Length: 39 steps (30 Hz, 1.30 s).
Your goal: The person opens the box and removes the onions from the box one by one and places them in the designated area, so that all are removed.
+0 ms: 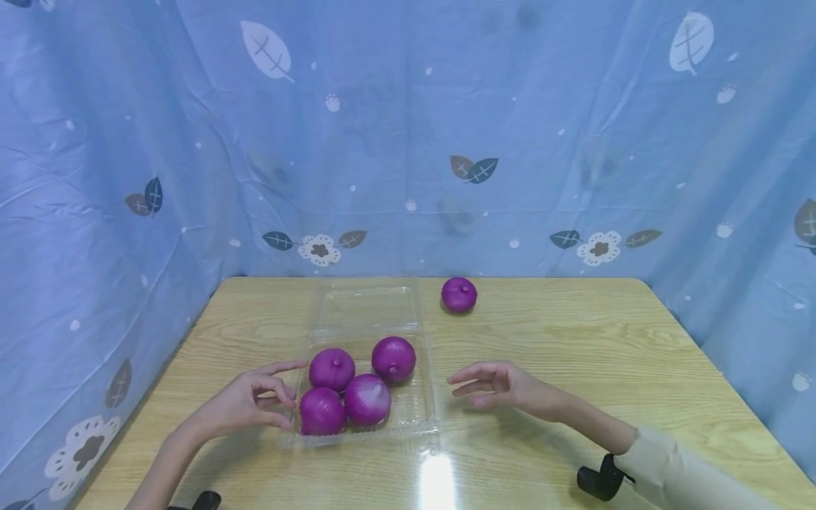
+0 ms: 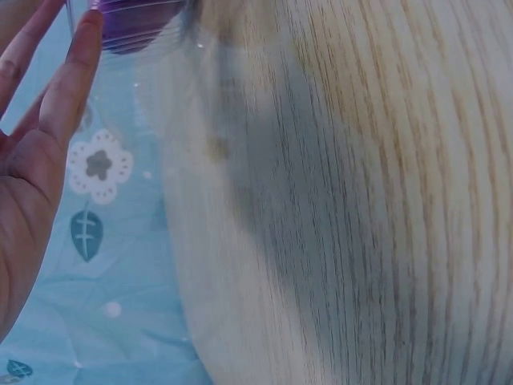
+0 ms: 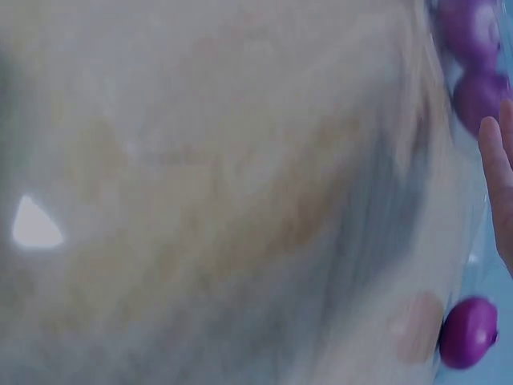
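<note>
A clear plastic clamshell box lies with its lid folded back on the table. Several purple onions sit in its base, bunched mostly toward the left. My left hand is at the box's left wall, fingers spread and slightly bent. In the left wrist view its fingertips reach the clear wall beside an onion; whether they press on it I cannot tell. Off the box's right side, my right hand hovers with loosely bent fingers, holding nothing. Another onion stands alone behind, to the right of the lid.
The wood-grain table backs onto a blue curtain with leaf and flower prints, which also hangs along both sides. A bright light reflection falls on the tabletop in front of the box. Black wrist straps show on both arms.
</note>
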Available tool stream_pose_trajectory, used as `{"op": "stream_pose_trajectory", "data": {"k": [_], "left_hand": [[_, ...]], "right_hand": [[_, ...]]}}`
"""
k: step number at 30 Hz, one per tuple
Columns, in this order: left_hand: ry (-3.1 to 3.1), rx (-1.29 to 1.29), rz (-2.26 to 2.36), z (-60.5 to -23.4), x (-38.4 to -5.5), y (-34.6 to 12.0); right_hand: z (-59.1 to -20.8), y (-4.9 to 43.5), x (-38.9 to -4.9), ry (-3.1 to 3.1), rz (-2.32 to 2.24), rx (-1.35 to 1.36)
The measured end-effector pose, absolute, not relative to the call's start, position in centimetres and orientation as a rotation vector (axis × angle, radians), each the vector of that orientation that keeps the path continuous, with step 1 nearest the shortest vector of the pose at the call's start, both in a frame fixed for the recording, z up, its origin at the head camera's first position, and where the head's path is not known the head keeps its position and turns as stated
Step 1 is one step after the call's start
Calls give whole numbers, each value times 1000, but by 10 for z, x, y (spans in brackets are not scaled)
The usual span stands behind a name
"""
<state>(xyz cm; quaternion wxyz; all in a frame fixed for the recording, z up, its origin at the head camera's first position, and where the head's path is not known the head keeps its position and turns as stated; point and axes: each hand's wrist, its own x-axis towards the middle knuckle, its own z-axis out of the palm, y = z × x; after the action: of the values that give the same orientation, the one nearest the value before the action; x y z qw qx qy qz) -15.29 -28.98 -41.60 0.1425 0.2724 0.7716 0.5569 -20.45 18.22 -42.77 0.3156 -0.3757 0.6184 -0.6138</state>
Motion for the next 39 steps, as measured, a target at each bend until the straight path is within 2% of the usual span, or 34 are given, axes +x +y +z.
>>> {"op": "stream_pose_trajectory", "data": {"k": [8, 19, 28, 39], "left_hand": [[2263, 812, 1583, -416, -153, -290], [2233, 789, 1606, -416, -154, -290], [2224, 807, 1610, -418, -151, -290], [2252, 762, 1581, -415, -154, -289]], "right_hand": [[-427, 169, -187, 1487, -1695, -1073], [-430, 150, -200, 1560, -1757, -1088], [-426, 135, -236, 1500, -1664, -1112], [-400, 112, -291, 1517, -1382, -1156]]}}
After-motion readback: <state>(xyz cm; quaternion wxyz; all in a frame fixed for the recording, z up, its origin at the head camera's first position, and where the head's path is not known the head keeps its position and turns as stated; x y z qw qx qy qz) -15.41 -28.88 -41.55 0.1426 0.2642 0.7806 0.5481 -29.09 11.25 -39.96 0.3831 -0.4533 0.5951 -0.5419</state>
